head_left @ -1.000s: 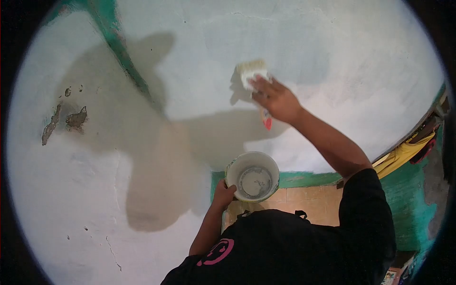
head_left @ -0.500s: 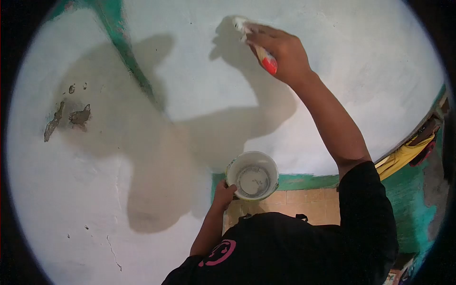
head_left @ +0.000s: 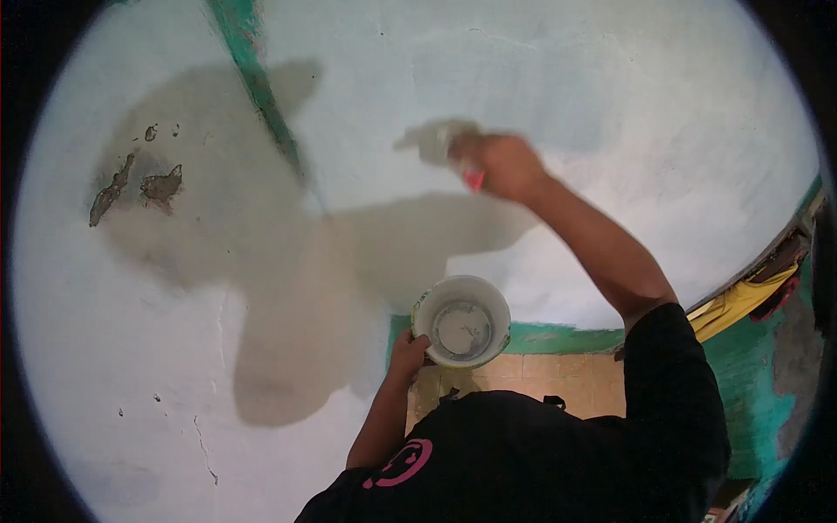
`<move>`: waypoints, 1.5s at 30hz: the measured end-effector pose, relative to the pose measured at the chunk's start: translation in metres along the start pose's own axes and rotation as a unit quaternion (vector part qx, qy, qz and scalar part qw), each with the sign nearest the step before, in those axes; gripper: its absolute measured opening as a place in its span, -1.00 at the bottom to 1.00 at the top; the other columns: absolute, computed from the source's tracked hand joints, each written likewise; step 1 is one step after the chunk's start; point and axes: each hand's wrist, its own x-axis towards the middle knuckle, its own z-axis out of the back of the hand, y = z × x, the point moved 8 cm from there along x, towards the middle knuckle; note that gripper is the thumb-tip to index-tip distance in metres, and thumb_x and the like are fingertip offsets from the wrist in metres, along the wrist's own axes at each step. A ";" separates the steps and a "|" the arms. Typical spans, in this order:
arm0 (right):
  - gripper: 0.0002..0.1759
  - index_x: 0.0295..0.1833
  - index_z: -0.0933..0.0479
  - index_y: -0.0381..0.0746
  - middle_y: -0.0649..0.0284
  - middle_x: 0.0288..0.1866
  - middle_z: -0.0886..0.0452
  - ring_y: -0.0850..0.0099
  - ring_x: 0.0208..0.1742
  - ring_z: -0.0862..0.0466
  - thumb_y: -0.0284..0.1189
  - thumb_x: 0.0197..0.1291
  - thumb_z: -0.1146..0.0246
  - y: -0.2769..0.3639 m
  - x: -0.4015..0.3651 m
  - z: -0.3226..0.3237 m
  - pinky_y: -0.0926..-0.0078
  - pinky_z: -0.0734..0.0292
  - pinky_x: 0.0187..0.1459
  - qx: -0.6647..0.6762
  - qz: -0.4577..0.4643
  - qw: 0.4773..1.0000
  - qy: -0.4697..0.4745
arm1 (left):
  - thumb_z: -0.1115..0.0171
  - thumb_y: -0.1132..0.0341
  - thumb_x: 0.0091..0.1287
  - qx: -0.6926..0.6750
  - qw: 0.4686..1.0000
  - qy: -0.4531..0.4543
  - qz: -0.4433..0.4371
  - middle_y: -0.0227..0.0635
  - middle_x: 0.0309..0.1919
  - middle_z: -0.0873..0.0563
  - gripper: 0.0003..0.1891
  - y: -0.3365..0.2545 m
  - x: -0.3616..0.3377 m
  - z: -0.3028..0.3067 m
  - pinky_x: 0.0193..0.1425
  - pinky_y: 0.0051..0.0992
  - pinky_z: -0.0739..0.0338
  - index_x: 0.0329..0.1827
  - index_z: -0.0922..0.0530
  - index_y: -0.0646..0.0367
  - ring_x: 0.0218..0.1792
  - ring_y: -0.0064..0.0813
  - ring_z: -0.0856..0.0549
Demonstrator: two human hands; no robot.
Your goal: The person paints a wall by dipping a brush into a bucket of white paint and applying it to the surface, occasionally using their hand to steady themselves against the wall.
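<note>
My right hand [head_left: 504, 166] grips a wide paintbrush [head_left: 446, 139] with a red-tipped handle, its bristles pressed against the white-painted wall [head_left: 610, 96]; both are motion-blurred. Lower down, my left hand [head_left: 406, 354] holds a white paint bucket [head_left: 462, 321] by its rim at chest height. The bucket holds a shallow layer of whitish paint. My black sleeve and shirt fill the bottom of the view.
A green strip [head_left: 261, 87] runs diagonally up the wall at the upper left. Patches of chipped plaster [head_left: 139, 187] show at far left. A green lower wall band [head_left: 558, 333] meets a tan tiled floor [head_left: 540, 376]. Yellow and red items [head_left: 750, 292] sit at right.
My right hand swept the brush up the wall, then back down and slightly left to mid-height. The bucket in my left hand stayed put.
</note>
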 end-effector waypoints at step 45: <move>-0.61 -0.18 -0.65 -0.15 -0.02 -0.33 -0.67 0.00 -0.23 -0.66 -0.07 0.05 -0.33 0.019 -0.191 -0.136 0.12 -0.57 -0.14 0.166 -0.193 0.932 0.257 | -0.19 0.43 0.19 0.021 0.992 0.119 -0.024 -0.16 -0.16 -0.65 -0.65 -0.055 -0.020 -0.088 -0.08 -0.44 -0.55 0.03 -0.47 0.38 -0.17 -0.40 -0.66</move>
